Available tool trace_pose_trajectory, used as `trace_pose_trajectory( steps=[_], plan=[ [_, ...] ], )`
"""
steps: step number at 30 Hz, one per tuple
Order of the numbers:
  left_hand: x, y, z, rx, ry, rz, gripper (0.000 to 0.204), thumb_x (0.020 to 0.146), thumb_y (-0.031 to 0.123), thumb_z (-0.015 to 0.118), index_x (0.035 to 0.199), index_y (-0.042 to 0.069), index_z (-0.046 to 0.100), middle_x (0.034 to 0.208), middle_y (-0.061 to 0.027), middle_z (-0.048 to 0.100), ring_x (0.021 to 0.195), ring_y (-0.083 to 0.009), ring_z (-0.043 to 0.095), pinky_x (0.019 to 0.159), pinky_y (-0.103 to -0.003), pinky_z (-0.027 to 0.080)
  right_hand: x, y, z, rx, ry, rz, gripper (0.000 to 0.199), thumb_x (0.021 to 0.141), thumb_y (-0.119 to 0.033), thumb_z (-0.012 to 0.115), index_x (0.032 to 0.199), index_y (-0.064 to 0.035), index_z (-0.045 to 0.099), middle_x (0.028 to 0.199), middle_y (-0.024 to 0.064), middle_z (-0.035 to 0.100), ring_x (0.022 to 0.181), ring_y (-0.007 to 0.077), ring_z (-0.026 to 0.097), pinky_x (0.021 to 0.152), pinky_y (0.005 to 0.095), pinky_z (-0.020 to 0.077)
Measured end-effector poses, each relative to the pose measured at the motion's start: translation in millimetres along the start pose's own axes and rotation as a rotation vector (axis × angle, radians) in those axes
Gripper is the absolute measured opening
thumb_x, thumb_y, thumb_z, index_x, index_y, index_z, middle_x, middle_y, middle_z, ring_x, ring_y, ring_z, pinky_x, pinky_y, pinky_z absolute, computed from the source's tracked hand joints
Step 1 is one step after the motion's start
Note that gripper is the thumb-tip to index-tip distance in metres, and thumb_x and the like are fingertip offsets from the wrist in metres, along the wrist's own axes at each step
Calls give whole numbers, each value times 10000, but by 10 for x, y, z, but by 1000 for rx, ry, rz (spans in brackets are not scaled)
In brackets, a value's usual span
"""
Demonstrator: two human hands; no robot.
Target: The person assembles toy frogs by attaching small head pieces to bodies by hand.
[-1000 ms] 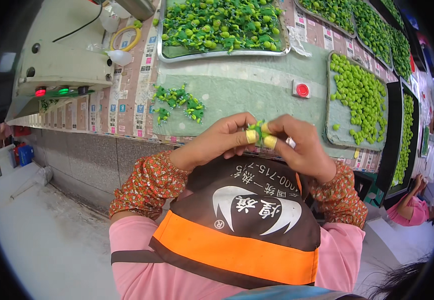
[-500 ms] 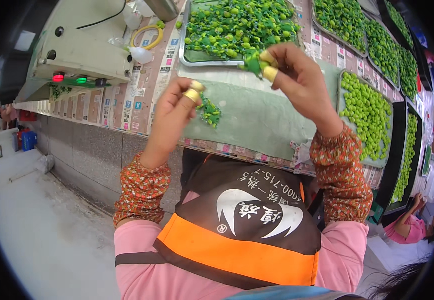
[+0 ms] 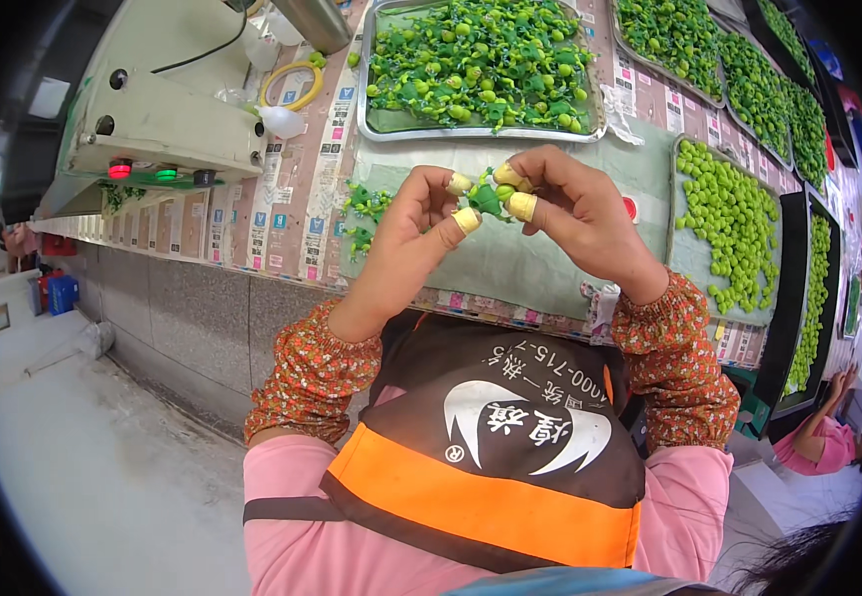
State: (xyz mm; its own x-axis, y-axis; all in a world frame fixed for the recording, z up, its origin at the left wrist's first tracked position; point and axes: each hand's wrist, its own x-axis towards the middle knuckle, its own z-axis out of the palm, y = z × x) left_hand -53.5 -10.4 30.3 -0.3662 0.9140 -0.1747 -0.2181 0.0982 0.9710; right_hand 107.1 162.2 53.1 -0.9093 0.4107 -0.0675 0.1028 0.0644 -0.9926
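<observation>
Above the pale green mat (image 3: 520, 270) my two hands meet around a small green plastic figure (image 3: 488, 199) with a rounded light-green part. My right hand (image 3: 582, 214) pinches its right side between thumb and forefinger. From the left, the thumb and forefinger of my left hand (image 3: 413, 230) close on its other edge. Yellow covers wrap these fingertips. Beside my left wrist, a few similar small green pieces (image 3: 363, 204) with bluish bits lie on the mat. Just beyond my hands stands a metal tray (image 3: 481, 133) heaped with such pieces.
At right lies a tray of light-green round parts (image 3: 724, 223); more filled trays (image 3: 674, 45) stand beyond. A beige machine (image 3: 178, 109) with red and green lamps occupies the left, near a yellow ring (image 3: 292, 84) and a white nozzle bottle (image 3: 282, 121). Another person (image 3: 818, 437) sits far right.
My right hand has come down and left from the tray's edge with the green figure. My left hand has moved right to meet it, leaving the small pieces on the mat.
</observation>
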Motion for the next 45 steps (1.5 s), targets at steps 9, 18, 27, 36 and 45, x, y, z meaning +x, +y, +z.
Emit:
trace_pose_trajectory(
  steps=[9, 18, 27, 36, 45],
  plan=[
    [-74, -68, 16, -255, -114, -218, 237, 1018, 240, 680, 1190, 116, 574, 872, 91, 495, 658, 8, 363, 527, -191, 275, -63, 124, 30, 30, -94, -11, 266, 1011, -40, 622, 1271, 11, 598, 1121, 45, 662, 985, 94, 647, 799, 262, 563],
    [-122, -152, 9, -329, -169, -283, 210, 1010, 245, 690, 1162, 128, 603, 869, 93, 510, 657, -2, 374, 542, -184, 288, -146, 169, 64, 44, -106, -57, 260, 986, -8, 639, 1243, 20, 609, 1098, 51, 655, 984, 108, 646, 843, 281, 565],
    [-120, -243, -31, -337, -281, -333, 184, 1000, 245, 704, 1126, 132, 632, 824, 109, 502, 674, 7, 413, 552, -177, 316, -221, 187, 73, -9, -112, -80, 162, 951, -19, 671, 1107, 20, 645, 907, 74, 700, 747, 114, 657, 696, 291, 541],
    [-157, -67, -90, -184, -214, -363, 239, 1040, 229, 631, 1252, 121, 617, 843, 91, 511, 690, 8, 435, 573, -168, 354, -97, 131, 28, -79, -54, -87, 182, 940, -30, 668, 1119, -4, 650, 904, 19, 667, 802, 82, 621, 717, 266, 525],
    [-110, 123, -708, 799, 362, 163, 208, 972, 114, 646, 1175, 72, 658, 1021, -29, 650, 907, -172, 601, 819, -301, 482, 495, -93, -360, -296, 439, -279, 388, 954, -47, 667, 1331, -41, 576, 1092, 65, 659, 973, 121, 611, 777, 270, 535]
  ],
)
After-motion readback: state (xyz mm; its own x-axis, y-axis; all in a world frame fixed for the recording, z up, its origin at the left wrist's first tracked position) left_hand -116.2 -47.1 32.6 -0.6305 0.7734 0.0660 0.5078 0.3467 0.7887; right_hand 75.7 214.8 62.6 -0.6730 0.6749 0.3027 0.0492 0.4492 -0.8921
